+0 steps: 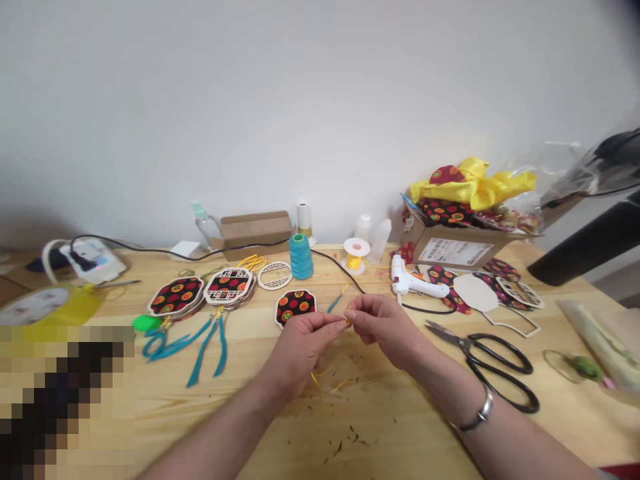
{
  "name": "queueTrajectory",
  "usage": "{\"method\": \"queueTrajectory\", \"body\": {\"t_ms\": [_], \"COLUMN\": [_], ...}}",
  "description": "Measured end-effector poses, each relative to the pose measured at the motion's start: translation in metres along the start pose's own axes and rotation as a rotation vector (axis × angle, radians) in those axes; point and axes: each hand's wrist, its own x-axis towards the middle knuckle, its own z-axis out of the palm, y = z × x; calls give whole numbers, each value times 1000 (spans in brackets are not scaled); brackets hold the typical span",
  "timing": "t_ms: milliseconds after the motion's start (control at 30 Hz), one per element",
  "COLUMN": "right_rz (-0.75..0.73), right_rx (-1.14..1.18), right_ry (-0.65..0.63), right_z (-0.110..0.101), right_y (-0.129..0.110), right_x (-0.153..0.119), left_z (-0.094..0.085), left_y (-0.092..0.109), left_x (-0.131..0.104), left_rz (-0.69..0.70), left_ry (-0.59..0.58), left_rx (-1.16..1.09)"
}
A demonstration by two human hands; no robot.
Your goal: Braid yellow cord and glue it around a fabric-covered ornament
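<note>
Near the middle of the table, my left hand (306, 343) pinches a thin yellow cord (316, 381), whose loose ends hang below the fingers. Fingertip to fingertip with it, my right hand (383, 327) is closed on the same cord. The exact shape of the cord between the fingertips is too small to make out. Just behind my left hand lies a patterned fabric piece (295, 307) with a pale edge. A small teal tassel (336, 301) with a yellow loop lies behind the hands.
Black-handled scissors (467, 345) and a white glue gun (417, 283) lie at right. A teal thread cone (301, 257) and yellow cord spool (355, 261) stand behind. Stacked fabric pieces (177, 295) with teal tassels (203, 353) lie left; a cardboard box (453, 252) sits at back right.
</note>
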Motion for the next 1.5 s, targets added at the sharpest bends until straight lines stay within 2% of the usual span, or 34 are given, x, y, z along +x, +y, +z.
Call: {"method": "queueTrajectory", "body": {"t_ms": [167, 400, 567, 700, 867, 1000, 1133, 1367, 1500], "right_rz": [-8, -16, 4, 16, -11, -76, -142, -231, -277], "right_rx": [13, 6, 74, 71, -10, -159, -263, -416, -494], "right_ry": [-8, -9, -94, -72, -4, -8, 12, 174, 252], "right_z": [-1, -2, -5, -5, -3, -4, -7, -11, -12], "right_y": [0, 2, 3, 3, 2, 1, -2, -5, -3], "right_x": [1, 2, 3, 4, 3, 2, 3, 5, 5], "left_z": [2, 1, 0, -1, -1, 0, 0, -3, -4], "left_y": [1, 5, 1, -3, -2, 2, 3, 0, -5], "left_x": [-1, -3, 0, 1, 0, -2, -4, -3, -4], "left_rz": [17, 107, 79, 74, 83, 104, 177, 296, 542], "left_ry": [1, 0, 16, 9, 19, 29, 62, 226, 284], "left_rx": [38, 158, 107, 65, 99, 148, 207, 258, 389]}}
